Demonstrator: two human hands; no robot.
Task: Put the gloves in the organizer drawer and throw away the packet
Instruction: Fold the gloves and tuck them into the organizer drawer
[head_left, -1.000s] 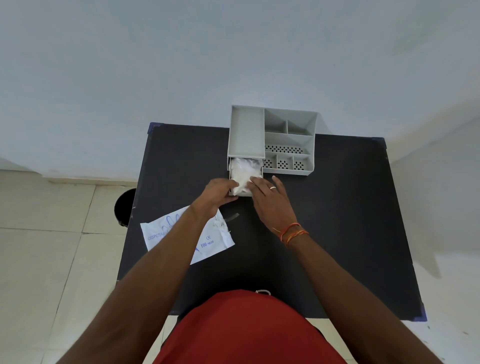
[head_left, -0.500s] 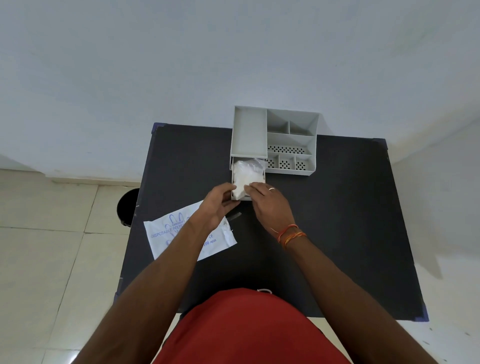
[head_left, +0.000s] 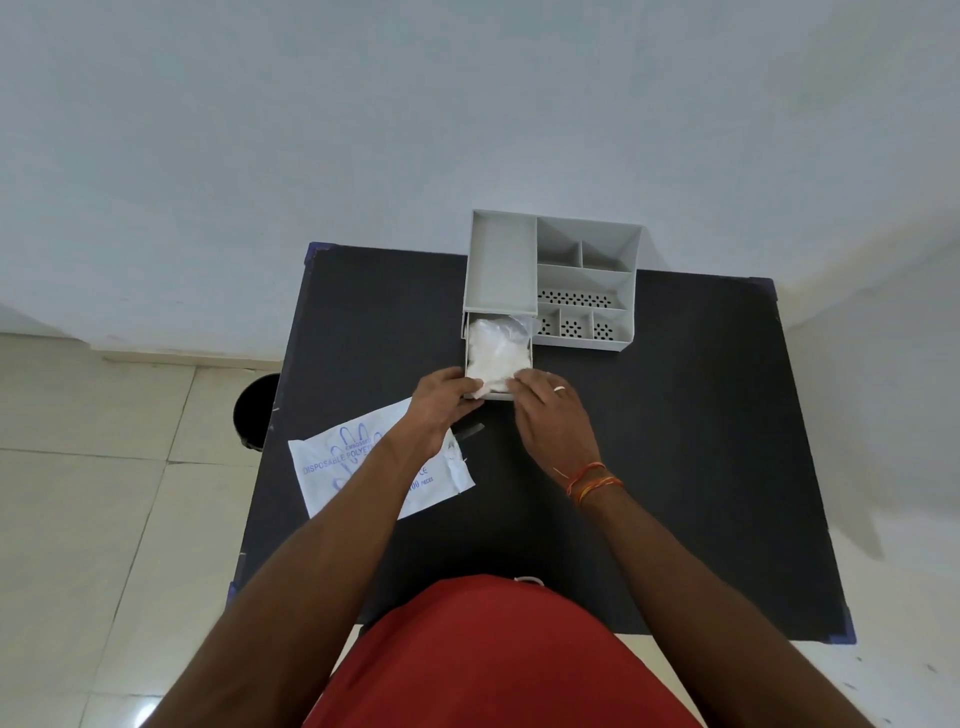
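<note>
A grey desk organizer (head_left: 503, 260) stands at the table's far edge, its lower left drawer (head_left: 496, 397) pulled out toward me. A wad of clear white plastic gloves (head_left: 496, 353) fills the drawer. My left hand (head_left: 441, 402) and my right hand (head_left: 550, 415) rest at the drawer's front, fingertips pressing on the near end of the gloves. The white printed packet (head_left: 337, 467) lies flat at the table's left edge, partly under my left forearm.
The black table (head_left: 675, 441) stands against a pale wall. A dark round bin (head_left: 254, 410) sits on the tiled floor just left of the table. A small clear strip (head_left: 467, 431) lies on the table near the packet.
Both hands have drawn slightly back toward the drawer's front edge while still pressing the gloves down. The packet has not moved.
</note>
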